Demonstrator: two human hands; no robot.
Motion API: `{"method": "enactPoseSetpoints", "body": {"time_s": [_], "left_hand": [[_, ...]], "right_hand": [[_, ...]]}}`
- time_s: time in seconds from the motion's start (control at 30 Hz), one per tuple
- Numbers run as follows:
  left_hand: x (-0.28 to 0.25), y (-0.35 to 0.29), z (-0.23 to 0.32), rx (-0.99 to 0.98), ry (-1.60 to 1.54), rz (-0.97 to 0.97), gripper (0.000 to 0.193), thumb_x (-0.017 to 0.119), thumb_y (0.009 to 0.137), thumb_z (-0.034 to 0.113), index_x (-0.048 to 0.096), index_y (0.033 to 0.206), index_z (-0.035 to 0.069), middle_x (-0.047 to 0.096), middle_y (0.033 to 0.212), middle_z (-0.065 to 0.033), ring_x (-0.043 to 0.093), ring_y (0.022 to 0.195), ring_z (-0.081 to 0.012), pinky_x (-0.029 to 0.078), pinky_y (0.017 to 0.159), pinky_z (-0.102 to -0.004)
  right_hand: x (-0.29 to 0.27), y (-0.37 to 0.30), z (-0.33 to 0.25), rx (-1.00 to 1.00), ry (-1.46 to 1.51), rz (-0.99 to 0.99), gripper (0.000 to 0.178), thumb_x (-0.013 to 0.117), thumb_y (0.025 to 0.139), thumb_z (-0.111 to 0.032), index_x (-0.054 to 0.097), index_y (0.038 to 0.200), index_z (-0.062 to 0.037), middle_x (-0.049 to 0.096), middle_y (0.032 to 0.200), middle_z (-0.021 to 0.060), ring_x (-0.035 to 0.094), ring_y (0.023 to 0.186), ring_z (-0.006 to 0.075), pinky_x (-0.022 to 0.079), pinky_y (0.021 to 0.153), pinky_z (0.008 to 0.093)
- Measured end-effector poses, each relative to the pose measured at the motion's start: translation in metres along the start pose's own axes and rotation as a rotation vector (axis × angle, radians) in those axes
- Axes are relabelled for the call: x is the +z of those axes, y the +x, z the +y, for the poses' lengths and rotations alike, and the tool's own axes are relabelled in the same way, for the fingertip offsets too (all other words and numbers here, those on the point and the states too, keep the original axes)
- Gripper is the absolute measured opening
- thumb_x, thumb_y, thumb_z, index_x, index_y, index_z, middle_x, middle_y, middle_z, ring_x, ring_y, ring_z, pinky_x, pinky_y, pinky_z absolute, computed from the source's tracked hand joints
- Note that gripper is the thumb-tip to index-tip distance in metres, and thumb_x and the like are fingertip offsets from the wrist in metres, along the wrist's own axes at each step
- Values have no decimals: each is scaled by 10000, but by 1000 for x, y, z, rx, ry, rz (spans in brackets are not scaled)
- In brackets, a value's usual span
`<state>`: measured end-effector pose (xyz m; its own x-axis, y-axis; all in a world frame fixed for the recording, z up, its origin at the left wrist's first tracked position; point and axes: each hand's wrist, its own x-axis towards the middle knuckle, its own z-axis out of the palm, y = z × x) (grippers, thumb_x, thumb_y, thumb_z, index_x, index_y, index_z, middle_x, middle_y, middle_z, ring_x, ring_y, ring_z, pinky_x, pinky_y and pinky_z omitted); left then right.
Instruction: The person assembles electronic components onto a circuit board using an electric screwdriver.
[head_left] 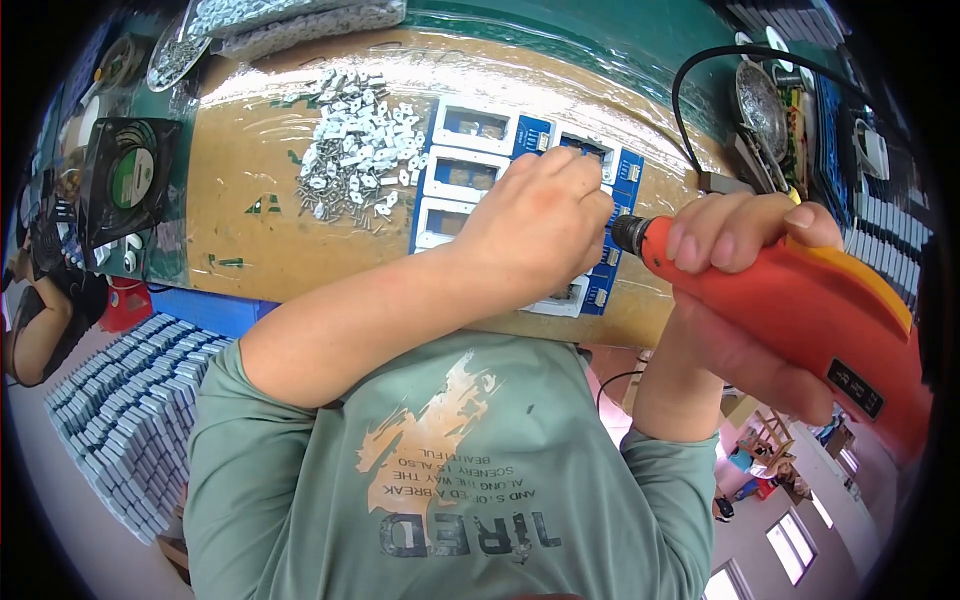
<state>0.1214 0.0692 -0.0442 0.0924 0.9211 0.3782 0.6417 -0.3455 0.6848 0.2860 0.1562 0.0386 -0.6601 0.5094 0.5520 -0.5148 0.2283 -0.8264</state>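
Observation:
My right hand (735,235) is wrapped round a red electric screwdriver (800,305) with a yellow lever and a black chuck (628,234). Its tip points left, at the board beside my left hand. My left hand (545,220) rests with curled fingers over a blue circuit board panel (530,135); its fingertips are hidden, so what they hold does not show. White rectangular frames (462,172) sit on the panel in two columns, partly covered by my left hand and forearm. Left of the panel lies a pile of small white plastic clips (365,135) mixed with screws (325,195).
A black fan (128,180) stands at the table's left edge. Stacked pale blue pieces (130,410) fill the lower left. A black cable (690,70) arches at the upper right near a metal bowl (760,105). A wrapped grey bundle (300,25) lies at the back.

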Motion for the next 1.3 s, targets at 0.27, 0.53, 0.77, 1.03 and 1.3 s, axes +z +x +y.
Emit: {"method": "enactPoseSetpoints", "body": {"time_s": [0.27,0.53,0.77,1.03,1.3], "left_hand": [[0,0,2,-33,-54,-31,127,749,776,136,683,866,75,601,939,-104,590,990,-329,478,891,-439],[0,-1,0,-31,-62,-17,144,759,769,143,667,840,58,599,934,-117,597,998,-337,479,876,-455],[2,-1,-3,31,-17,12,175,779,728,149,677,828,48,602,924,-122,606,973,-336,492,825,-455],[-73,-35,-11,15,179,144,156,771,796,133,697,923,80,642,961,-93,630,949,-318,512,832,-444],[-118,-89,-29,-240,394,38,102,761,835,112,744,925,68,647,951,-79,634,922,-302,510,816,-419]], "right_hand": [[9,-6,1,17,-86,87,1134,682,692,-891,500,1395,-20,600,957,117,597,773,247,508,679,371],[12,-3,13,2,-38,44,1116,654,720,-899,513,1377,-9,603,958,114,595,767,240,508,694,380],[24,-10,20,-17,5,293,1186,633,721,-909,438,1445,10,617,965,119,617,801,258,536,733,398],[-5,-35,-22,-52,-160,569,1107,674,755,-866,478,1422,-5,591,918,118,583,790,261,504,742,420],[-34,-69,-8,29,-249,620,1106,707,759,-833,460,1433,9,607,923,129,607,772,240,525,730,371]]}}
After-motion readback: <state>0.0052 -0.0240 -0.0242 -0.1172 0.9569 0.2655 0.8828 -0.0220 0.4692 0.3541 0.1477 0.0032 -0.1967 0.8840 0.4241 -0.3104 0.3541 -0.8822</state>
